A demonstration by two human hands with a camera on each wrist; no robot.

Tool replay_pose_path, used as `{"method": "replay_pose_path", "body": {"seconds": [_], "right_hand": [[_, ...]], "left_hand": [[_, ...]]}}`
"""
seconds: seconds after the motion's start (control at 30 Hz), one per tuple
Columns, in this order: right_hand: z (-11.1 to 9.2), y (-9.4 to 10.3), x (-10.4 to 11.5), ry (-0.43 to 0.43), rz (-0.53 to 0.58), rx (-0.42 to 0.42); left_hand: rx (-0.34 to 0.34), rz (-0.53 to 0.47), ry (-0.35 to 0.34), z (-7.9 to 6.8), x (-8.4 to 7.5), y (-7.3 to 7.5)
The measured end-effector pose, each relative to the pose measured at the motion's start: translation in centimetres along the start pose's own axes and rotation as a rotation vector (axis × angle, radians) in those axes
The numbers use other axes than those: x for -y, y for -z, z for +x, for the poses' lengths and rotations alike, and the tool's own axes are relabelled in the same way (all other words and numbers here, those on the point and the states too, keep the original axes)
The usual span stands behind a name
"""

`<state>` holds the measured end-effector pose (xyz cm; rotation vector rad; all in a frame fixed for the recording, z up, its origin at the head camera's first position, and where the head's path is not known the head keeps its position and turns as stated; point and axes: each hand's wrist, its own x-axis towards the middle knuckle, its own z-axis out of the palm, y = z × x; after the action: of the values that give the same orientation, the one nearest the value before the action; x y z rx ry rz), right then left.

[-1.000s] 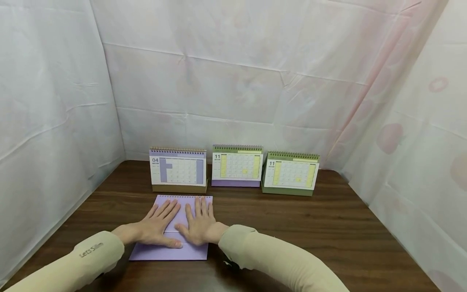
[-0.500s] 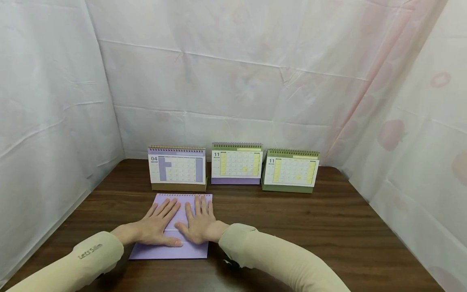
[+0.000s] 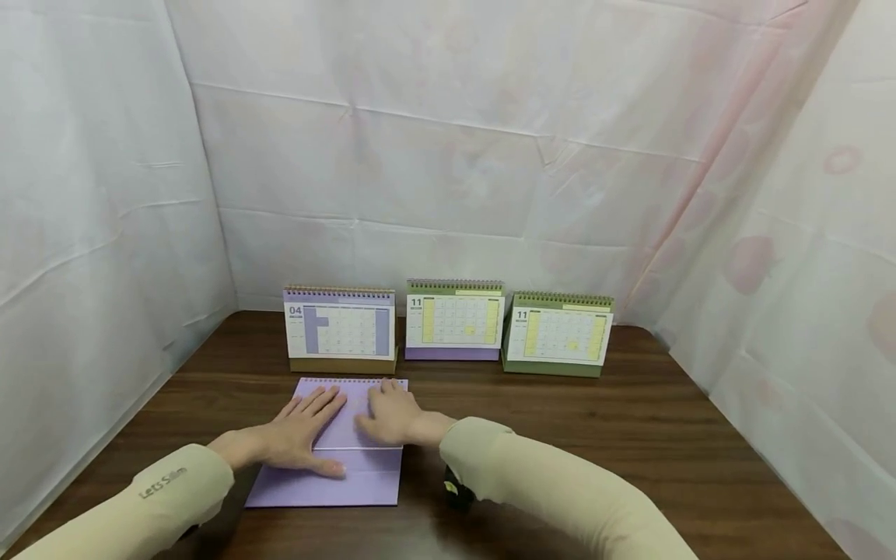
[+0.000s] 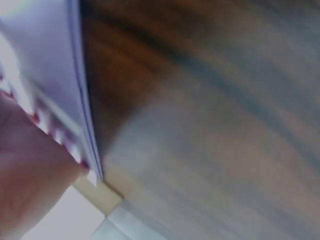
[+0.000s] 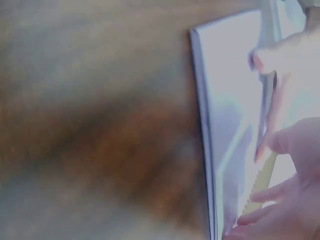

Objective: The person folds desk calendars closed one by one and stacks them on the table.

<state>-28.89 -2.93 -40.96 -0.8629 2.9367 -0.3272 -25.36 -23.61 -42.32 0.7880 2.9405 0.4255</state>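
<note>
A purple desk calendar (image 3: 329,488) lies flat on the table, its spiral binding along the far edge. My left hand (image 3: 294,432) rests palm down on its left half, fingers spread and thumb pointing right. Over the calendar's upper right part is my right hand (image 3: 395,416), its fingers bent and their tips near the binding. In the right wrist view the right hand (image 5: 300,187) shows its thumb and fingers apart, with nothing pinched between them. The calendar's edge (image 4: 82,85) is also visible in the left wrist view, much blurred.
Three desk calendars stand upright along the back: one with a purple April page (image 3: 341,330), another with a green header and purple base (image 3: 455,320), and a green one (image 3: 558,334) at right. Brown wooden tabletop (image 3: 595,435) surrounds them; white curtains (image 3: 448,140) hang behind and beside.
My right hand has shifted up and slightly right on the purple calendar, its fingers going from spread flat to bent. The left hand has stayed in place.
</note>
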Motion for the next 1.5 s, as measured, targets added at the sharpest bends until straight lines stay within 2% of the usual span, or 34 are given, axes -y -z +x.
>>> {"method": "replay_pose_path", "body": {"seconds": [0.13,0.27,0.37,0.43,0.53,0.63,0.8,1.0,1.1,1.23,1.37,1.5], "right_hand": [[0.4,1.2,-1.3,-0.047,0.174,-0.13],[0.0,2.5,-2.2,-0.193,0.409,-0.137],[-0.4,3.4,-2.4,-0.346,0.596,-0.09],[-0.7,3.8,-2.4,-0.44,0.756,-0.052],[-0.8,4.1,-2.5,-0.539,0.946,-0.005],[-0.9,4.2,-2.6,-0.602,1.066,0.032],[-0.8,3.9,-2.7,-0.649,1.133,0.061],[-0.5,3.4,-2.7,-0.676,1.163,0.056],[-0.4,3.4,-2.5,-0.688,1.156,0.053],[-0.4,3.5,-2.3,-0.696,1.158,0.054],[-0.5,3.6,-2.0,-0.687,1.176,0.055],[-0.6,3.6,-1.4,-0.678,1.188,0.061]], "left_hand": [[-0.109,-0.042,0.067,0.3,0.2,1.2],[-0.149,-0.117,0.218,0.5,0.0,2.7],[-0.098,-0.209,0.372,0.6,-0.2,3.9],[-0.051,-0.305,0.473,0.6,-0.3,4.6],[0.007,-0.464,0.606,0.6,-0.3,5.2],[0.04,-0.621,0.691,0.8,-0.1,5.5],[0.033,-0.787,0.801,1.2,0.4,5.2],[-0.059,-0.908,0.918,1.3,2.2,4.1],[-0.069,-0.915,0.918,1.1,2.3,3.8],[-0.071,-0.873,0.925,0.8,1.7,4.1],[-0.079,-0.853,1.002,0.9,1.4,4.4],[-0.051,-0.861,0.975,0.4,1.4,4.7]]}}
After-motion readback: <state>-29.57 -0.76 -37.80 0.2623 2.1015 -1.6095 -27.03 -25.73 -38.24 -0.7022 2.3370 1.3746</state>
